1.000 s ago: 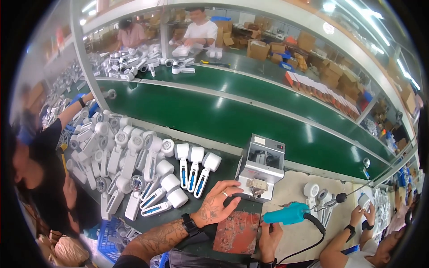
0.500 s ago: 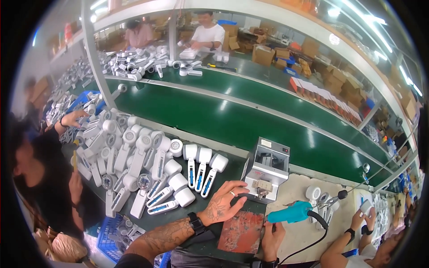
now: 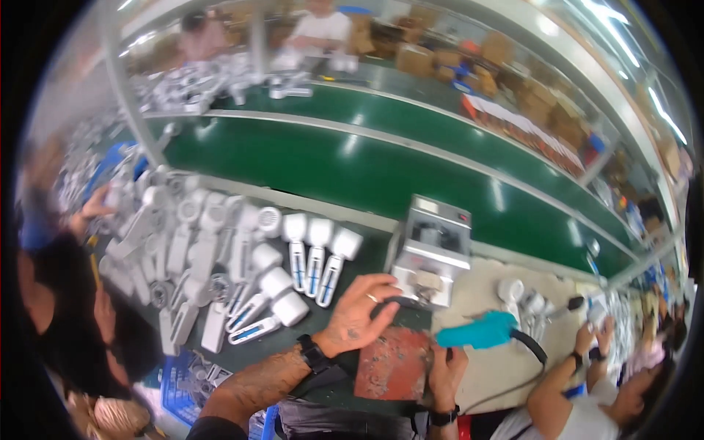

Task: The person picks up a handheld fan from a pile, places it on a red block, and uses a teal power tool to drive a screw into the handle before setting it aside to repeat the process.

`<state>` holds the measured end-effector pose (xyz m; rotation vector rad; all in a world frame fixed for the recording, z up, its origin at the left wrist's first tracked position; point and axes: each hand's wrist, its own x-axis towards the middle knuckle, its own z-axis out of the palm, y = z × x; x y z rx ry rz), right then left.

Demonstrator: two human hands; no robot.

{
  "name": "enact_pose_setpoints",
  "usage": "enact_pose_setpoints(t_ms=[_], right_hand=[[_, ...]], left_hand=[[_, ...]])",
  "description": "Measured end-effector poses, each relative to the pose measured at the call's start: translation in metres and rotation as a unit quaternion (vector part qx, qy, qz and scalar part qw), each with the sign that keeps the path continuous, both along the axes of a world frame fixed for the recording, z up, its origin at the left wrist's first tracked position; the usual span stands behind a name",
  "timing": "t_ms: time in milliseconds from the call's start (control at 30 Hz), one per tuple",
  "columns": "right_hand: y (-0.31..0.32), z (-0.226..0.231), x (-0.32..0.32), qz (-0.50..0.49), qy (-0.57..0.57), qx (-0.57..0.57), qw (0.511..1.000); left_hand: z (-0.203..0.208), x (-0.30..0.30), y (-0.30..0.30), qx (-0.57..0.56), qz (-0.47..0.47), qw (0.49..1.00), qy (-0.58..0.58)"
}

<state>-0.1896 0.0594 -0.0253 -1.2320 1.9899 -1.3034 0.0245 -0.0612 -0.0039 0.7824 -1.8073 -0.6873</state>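
Observation:
My left hand (image 3: 358, 314), wearing a ring, reaches to the front of a grey boxy machine (image 3: 433, 246) with a window on top. Its fingers are spread. Between its thumb and forefinger shows a dark part (image 3: 402, 301) at the machine's base; whether it touches the hand I cannot tell. Lower right, my right hand (image 3: 446, 372) is closed at the left end of a teal corded electric screwdriver (image 3: 478, 330), which partly covers the fingertips. A worn red plate (image 3: 391, 367) lies between my hands. White handheld shower heads (image 3: 331, 265) with blue-striped handles stand in a row left of the machine.
A large heap of shower heads (image 3: 209, 242) covers the left bench, beside a person (image 3: 66, 308). A blue basket (image 3: 174, 385) stands below. Beyond runs a green conveyor belt (image 3: 293, 158). Another person (image 3: 568, 400) works at right, past a beige mat (image 3: 477, 293) with more white pieces.
My view has tilted and shifted, so the bench sits higher in the picture and slightly to the left. Both hands keep nearly the same places by the machine and the electric screwdriver.

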Motion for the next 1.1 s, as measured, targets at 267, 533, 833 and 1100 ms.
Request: enact_pose_setpoints(t_ms=[267, 533, 833, 1100], right_hand=[[0.005, 0.015, 0.004, 0.058, -0.038, -0.202, 0.977], [-0.022, 0.072, 0.0, 0.125, -0.07, -0.231, 0.962], [0.04, 0.066, -0.061, 0.079, -0.139, -0.165, 0.973], [0.075, 0.071, -0.086, 0.005, -0.18, -0.176, 0.968]], left_hand=[[0.003, 0.006, 0.004, 0.007, 0.041, 0.998, -0.036], [0.004, -0.014, 0.013, -0.077, 0.062, 0.991, -0.093], [0.067, -0.083, 0.043, -0.068, -0.087, 0.99, -0.082], [-0.016, -0.247, -0.015, 0.095, -0.144, 0.956, -0.236]])
